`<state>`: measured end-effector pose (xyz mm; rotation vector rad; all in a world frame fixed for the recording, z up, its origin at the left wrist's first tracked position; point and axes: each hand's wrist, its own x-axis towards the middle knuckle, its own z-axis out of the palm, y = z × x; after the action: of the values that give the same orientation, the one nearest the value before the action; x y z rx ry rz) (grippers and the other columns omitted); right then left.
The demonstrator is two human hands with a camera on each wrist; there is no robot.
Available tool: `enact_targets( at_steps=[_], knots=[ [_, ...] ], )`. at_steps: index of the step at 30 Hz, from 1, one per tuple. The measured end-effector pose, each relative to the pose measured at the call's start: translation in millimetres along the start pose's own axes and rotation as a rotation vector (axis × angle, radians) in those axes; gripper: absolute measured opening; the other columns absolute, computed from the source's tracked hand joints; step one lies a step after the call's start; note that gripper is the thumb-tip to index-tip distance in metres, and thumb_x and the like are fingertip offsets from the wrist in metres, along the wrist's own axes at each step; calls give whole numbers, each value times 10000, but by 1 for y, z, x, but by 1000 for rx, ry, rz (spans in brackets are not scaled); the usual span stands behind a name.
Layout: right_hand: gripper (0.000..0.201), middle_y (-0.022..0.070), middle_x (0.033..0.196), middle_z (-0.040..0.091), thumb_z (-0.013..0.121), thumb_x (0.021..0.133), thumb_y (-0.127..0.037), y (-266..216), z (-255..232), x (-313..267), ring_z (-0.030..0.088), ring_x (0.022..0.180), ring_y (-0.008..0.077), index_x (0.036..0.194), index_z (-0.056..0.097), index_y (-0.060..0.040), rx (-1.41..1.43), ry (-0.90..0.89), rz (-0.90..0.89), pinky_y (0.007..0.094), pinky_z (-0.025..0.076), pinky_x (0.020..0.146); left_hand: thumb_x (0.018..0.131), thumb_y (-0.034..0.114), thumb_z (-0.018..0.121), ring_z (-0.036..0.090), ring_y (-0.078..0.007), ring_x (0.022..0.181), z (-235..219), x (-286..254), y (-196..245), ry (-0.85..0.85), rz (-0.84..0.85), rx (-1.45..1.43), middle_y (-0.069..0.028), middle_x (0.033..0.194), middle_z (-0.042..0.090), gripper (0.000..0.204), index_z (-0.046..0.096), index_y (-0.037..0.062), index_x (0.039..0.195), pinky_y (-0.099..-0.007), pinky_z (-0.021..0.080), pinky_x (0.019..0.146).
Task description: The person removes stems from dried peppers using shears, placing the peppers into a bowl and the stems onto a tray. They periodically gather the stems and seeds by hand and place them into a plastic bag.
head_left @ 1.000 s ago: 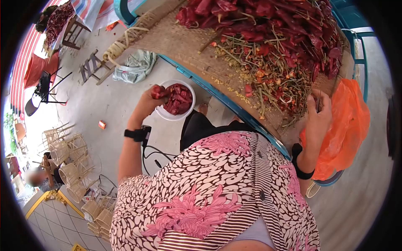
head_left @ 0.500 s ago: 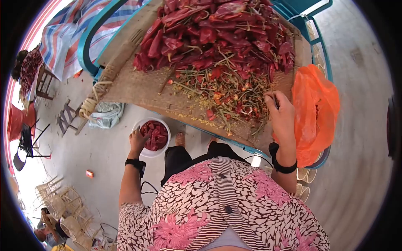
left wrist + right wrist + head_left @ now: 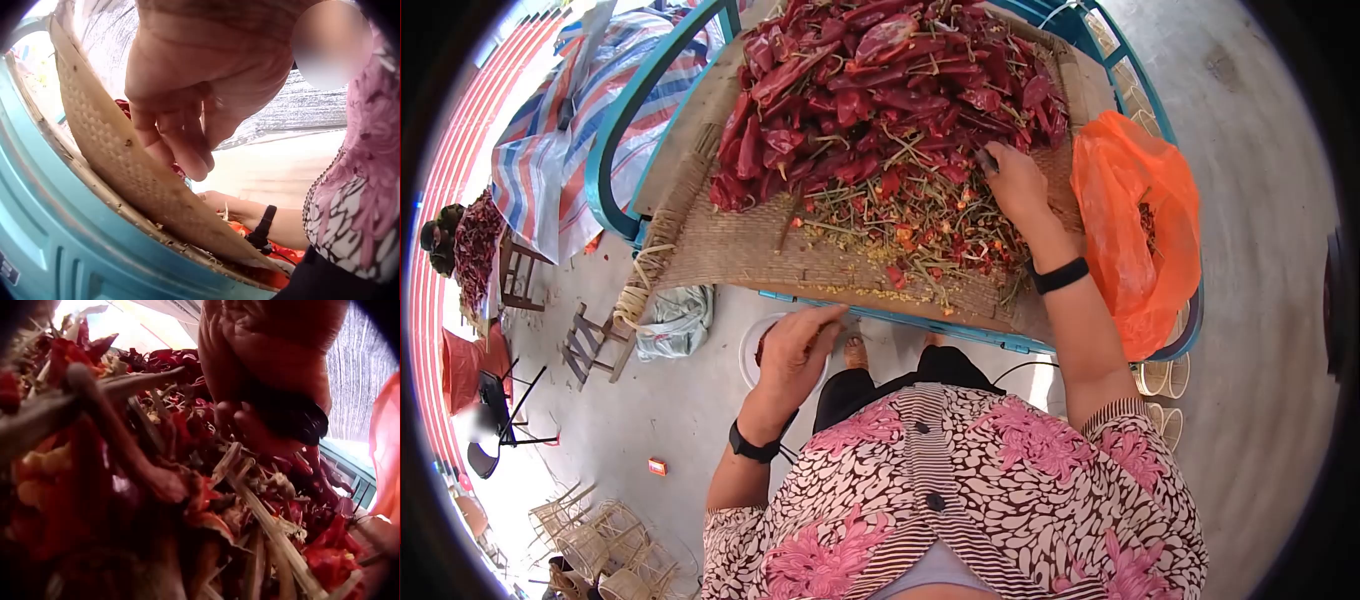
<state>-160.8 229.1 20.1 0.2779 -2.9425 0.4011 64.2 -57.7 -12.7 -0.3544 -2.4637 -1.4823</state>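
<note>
My left hand (image 3: 795, 355) hangs in front of the table edge, over a white bucket (image 3: 750, 352) that it partly covers. In the left wrist view its fingers (image 3: 181, 140) curl loosely with nothing between them. My right hand (image 3: 1015, 185) reaches to the near right side of a heap of dried red chillies (image 3: 880, 90). It grips a small black tool (image 3: 303, 422), mostly hidden in the palm; its kind I cannot tell. Under and before that hand lie cut stems and seeds (image 3: 940, 225) with red scraps.
The heap lies on a woven mat (image 3: 720, 250) on a teal-framed cart (image 3: 605, 165). An orange plastic bag (image 3: 1135, 240) hangs at the right. A pale plastic bag (image 3: 675, 325), a small wooden stool (image 3: 585, 345) and several wicker chairs (image 3: 600, 545) stand on the floor at left.
My right hand has moved forward from the stems to the chillies. My left hand went from above the bucket, where it earlier held red chilli, to emptied fingers nearer the table edge. The view shifted.
</note>
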Motion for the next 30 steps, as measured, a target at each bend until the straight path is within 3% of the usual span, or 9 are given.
enact_targets(
  at_steps=[4, 10, 17, 19, 22, 25, 26, 29, 30],
  knots=[
    [215, 138, 957, 652, 577, 900, -215, -7, -21, -11, 621, 910, 357, 1089, 592, -112, 219, 21, 118, 470, 467, 754, 869, -33, 582, 639, -212, 727, -3, 24, 27, -84, -59, -202, -106, 875, 649, 190, 622, 23, 1046, -303, 497, 637],
    [216, 112, 944, 667, 611, 876, -279, 15, 8, 18, 634, 899, 320, 1003, 634, -105, 172, -30, 291, 452, 467, 761, 892, -15, 568, 650, -183, 781, 42, 66, 30, -60, -50, -356, -109, 868, 646, 163, 620, 5, 1045, -276, 493, 676],
    [201, 90, 872, 675, 618, 854, -233, 12, -10, 0, 640, 779, 290, 1019, 675, -134, 392, 75, 255, 413, 472, 683, 905, 0, 560, 622, -149, 777, 58, 70, 29, -24, -118, -324, -83, 875, 647, 156, 622, -6, 1049, -264, 485, 688],
    [193, 52, 792, 645, 625, 851, -193, 9, -23, -20, 594, 683, 179, 994, 661, -68, 584, 146, 179, 329, 451, 636, 924, 0, 544, 600, -95, 779, 61, 71, 33, 10, -110, -270, -52, 896, 654, 160, 621, -5, 1064, -233, 483, 679],
    [159, 2, 741, 575, 633, 852, -140, 0, -38, -44, 492, 663, 66, 940, 632, -7, 889, 139, 137, 249, 411, 616, 888, -19, 572, 607, -153, 882, 69, 82, 42, 61, -50, -241, -82, 1028, 642, 261, 598, 15, 1146, -275, 494, 742],
    [141, -1, 738, 570, 632, 856, -131, -20, -45, -71, 502, 669, 66, 937, 634, -17, 1109, 39, 136, 251, 411, 619, 834, -38, 601, 581, -243, 1009, 74, 104, 64, 198, 262, 275, -110, 1154, 603, 391, 562, 34, 1217, -341, 486, 836],
    [138, 7, 734, 572, 632, 855, -126, -27, -50, -81, 510, 674, 75, 942, 633, -19, 1126, -3, 118, 253, 419, 629, 795, -38, 618, 538, -307, 1090, 78, 109, 70, 170, 287, 236, -133, 1200, 578, 465, 542, 40, 1248, -390, 453, 911],
    [145, 41, 756, 583, 637, 851, -123, -44, -54, -104, 537, 698, 105, 955, 631, -22, 1068, -75, 54, 262, 440, 658, 788, 0, 634, 559, -312, 1051, 91, 115, 68, 43, 324, 301, -133, 1115, 608, 470, 527, 41, 1244, -382, 467, 893],
    [150, 54, 768, 588, 639, 850, -124, -45, -54, -107, 546, 708, 115, 959, 629, -22, 1034, -92, 27, 266, 446, 667, 830, 21, 616, 599, -309, 972, 98, 109, 54, -24, 192, 255, -141, 1049, 623, 378, 549, 35, 1202, -383, 494, 831]
  ],
)
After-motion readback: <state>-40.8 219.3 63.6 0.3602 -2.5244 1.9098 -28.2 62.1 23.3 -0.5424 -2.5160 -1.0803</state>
